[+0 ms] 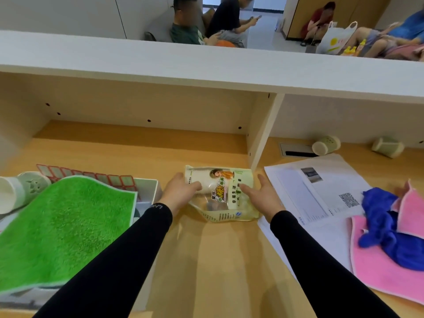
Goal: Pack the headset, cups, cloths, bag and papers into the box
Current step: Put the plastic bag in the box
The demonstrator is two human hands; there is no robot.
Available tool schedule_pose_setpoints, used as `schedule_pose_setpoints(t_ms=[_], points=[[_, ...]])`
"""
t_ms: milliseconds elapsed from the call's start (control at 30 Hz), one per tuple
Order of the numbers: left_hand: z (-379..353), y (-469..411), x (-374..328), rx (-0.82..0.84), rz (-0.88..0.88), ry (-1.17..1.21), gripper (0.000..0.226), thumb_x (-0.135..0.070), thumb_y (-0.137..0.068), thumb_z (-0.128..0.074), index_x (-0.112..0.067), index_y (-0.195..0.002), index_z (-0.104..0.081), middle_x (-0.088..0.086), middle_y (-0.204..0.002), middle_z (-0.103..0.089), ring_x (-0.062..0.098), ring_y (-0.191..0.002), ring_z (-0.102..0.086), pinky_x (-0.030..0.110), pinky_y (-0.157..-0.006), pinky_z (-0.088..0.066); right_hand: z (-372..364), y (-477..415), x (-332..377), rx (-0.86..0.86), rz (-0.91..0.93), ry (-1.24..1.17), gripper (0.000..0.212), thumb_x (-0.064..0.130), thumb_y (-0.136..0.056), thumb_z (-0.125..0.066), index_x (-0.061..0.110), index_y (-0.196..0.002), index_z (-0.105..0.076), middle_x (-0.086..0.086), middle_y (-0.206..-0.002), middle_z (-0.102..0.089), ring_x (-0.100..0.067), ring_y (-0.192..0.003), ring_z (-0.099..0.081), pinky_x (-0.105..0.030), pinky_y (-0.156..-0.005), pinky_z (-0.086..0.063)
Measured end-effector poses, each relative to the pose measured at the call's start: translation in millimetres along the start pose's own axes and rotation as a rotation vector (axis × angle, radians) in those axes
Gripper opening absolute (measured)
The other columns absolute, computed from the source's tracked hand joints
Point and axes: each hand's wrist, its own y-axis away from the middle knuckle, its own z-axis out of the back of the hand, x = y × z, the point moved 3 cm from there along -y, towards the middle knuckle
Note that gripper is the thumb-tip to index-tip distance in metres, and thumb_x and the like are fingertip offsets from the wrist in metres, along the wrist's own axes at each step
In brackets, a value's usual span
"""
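Note:
A pale green printed plastic bag (226,196) lies on the wooden desk at the centre. My left hand (181,191) grips its left edge. My right hand (261,193) rests on its right side with fingers spread. At the left stands a white box (150,187) with a green cloth (62,226) draped over it, a pale green cup (20,191) lying on top and red-bordered label sheets (91,176) at its far rim. White papers (314,198) lie at the right, with a pink cloth (390,267) and a blue cloth (387,226) on them. Two more cups (325,144) (387,146) lie tipped at the back right.
A white shelf unit (206,72) overhangs the back of the desk, with a vertical divider (261,138) just behind the bag. A cable slot (296,150) is set into the desk. Several people sit beyond the counter.

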Motion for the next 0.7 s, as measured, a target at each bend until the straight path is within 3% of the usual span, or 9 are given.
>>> schedule_pose_setpoints(t_ms=[67,133,233,300,367,433,533,633,700], points=[[-3.2,-6.1,2.7,0.013,0.019,0.027,0.066,-0.023,-0.079,-0.065,-0.01,-0.136,-0.033,-0.01,-0.084,-0.046,0.008,-0.073,-0.048,0.024,-0.06,-0.038,-4.5,-9.3,-1.8,0.004,-0.037,-0.029,0.08,0.034,-0.083,-0.065,0.015,-0.146,-0.022,-0.008,-0.141,-0.047,-0.027,-0.121,-0.053,-0.045,-0.101,-0.044],[-5.8,-8.3,5.4,0.025,0.048,0.068,0.069,-0.027,-0.077,-0.067,-0.009,-0.135,-0.034,-0.014,-0.08,-0.044,0.004,-0.07,-0.046,0.019,-0.053,-0.033,-9.7,-14.5,-6.5,0.027,-0.069,-0.069,0.059,0.027,-0.082,-0.067,0.013,-0.134,-0.041,-0.007,-0.119,-0.062,-0.024,-0.101,-0.063,-0.043,-0.091,-0.052],[-5.4,-7.8,5.7,0.023,0.078,0.095,0.074,-0.031,-0.075,-0.068,-0.007,-0.136,-0.034,-0.007,-0.095,-0.05,0.01,-0.077,-0.048,0.024,-0.061,-0.037,-13.2,-15.0,-11.4,0.004,-0.071,-0.1,0.041,0.016,-0.082,-0.067,0.013,-0.119,-0.051,0.001,-0.093,-0.067,-0.015,-0.077,-0.066,-0.032,-0.063,-0.056],[-4.1,-5.2,1.9,0.012,0.069,0.086,0.074,-0.032,-0.075,-0.066,-0.007,-0.137,-0.033,0.0,-0.107,-0.047,0.019,-0.091,-0.047,0.029,-0.074,-0.039,-11.2,-11.6,-12.0,-0.01,-0.095,-0.149,0.05,0.015,-0.084,-0.065,0.011,-0.13,-0.046,-0.001,-0.095,-0.066,-0.012,-0.07,-0.066,-0.025,-0.048,-0.052],[-2.0,0.9,-6.7,-0.014,0.009,0.035,0.067,-0.032,-0.076,-0.063,-0.008,-0.134,-0.037,0.0,-0.106,-0.043,0.021,-0.095,-0.046,0.032,-0.077,-0.039,-6.7,-4.4,-10.3,-0.014,-0.128,-0.205,0.057,0.015,-0.086,-0.063,0.011,-0.137,-0.039,-0.01,-0.113,-0.065,-0.014,-0.067,-0.067,-0.022,-0.039,-0.049],[2.0,11.4,-21.3,-0.062,-0.096,-0.017,0.058,-0.032,-0.077,-0.059,-0.012,-0.13,-0.044,-0.004,-0.111,-0.049,0.019,-0.094,-0.05,0.03,-0.075,-0.04,1.1,4.7,-3.3,-0.019,-0.127,-0.243,0.058,0.016,-0.087,-0.061,0.011,-0.14,-0.036,-0.013,-0.121,-0.063,-0.015,-0.067,-0.066,-0.022,-0.038,-0.048],[14.1,35.9,-48.0,-0.143,-0.262,-0.098,0.059,-0.032,-0.079,-0.053,-0.018,-0.136,-0.042,0.0,-0.123,-0.055,0.015,-0.089,-0.056,0.026,-0.067,-0.043,13.0,23.6,17.8,-0.013,-0.052,-0.304,0.047,0.015,-0.089,-0.058,0.012,-0.134,-0.044,-0.006,-0.103,-0.069,-0.016,-0.067,-0.067,-0.023,-0.04,-0.05],[36.7,66.5,-71.1,-0.226,-0.43,-0.17,0.058,-0.03,-0.082,-0.05,-0.021,-0.138,-0.039,0.002,-0.118,-0.062,0.026,-0.106,-0.055,0.035,-0.077,-0.05,16.7,47.9,48.1,0.027,0.049,-0.353,0.018,0.016,-0.09,-0.056,0.019,-0.108,-0.055,0.002,-0.086,-0.068,-0.013,-0.057,-0.07,-0.021,-0.038,-0.049],[61.5,86.7,-79.8,-0.341,-0.515,-0.19,0.058,-0.029,-0.085,-0.051,-0.022,-0.14,-0.038,0.002,-0.121,-0.061,0.022,-0.115,-0.049,0.026,-0.079,-0.044,10.2,65.6,70.5,0.078,0.123,-0.371,0.015,0.018,-0.09,-0.058,0.023,-0.103,-0.054,0.002,-0.09,-0.07,-0.011,-0.061,-0.071,-0.021,-0.041,-0.05]])
